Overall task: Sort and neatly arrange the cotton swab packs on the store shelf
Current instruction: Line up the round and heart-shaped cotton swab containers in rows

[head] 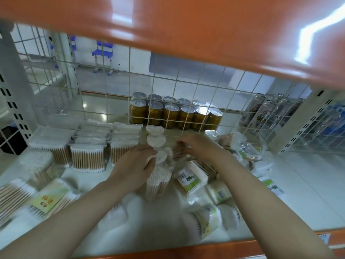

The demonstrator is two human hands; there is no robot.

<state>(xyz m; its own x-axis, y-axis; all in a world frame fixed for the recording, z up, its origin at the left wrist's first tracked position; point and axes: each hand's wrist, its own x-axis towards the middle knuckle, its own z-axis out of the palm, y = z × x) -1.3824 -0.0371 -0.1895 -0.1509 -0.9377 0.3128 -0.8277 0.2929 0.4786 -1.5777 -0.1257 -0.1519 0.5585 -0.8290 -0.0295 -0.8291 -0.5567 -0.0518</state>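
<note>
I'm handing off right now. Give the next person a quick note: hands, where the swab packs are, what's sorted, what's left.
Left hand: fingers on a heart-shaped swab tub mid-shelf, grip unclear.
Right hand: closed on a flat pack of wooden-stick swabs, lifted beside the heart tubs.
Done: three stacks of clear swab boxes lined up at back left; heart tubs run in a row toward the wire grid.
Left: loose green-label bags scattered right and front; yellow-label packs lying flat at front left; a round tub standing alone at left. Image is blurred, so counts are uncertain.
</note>
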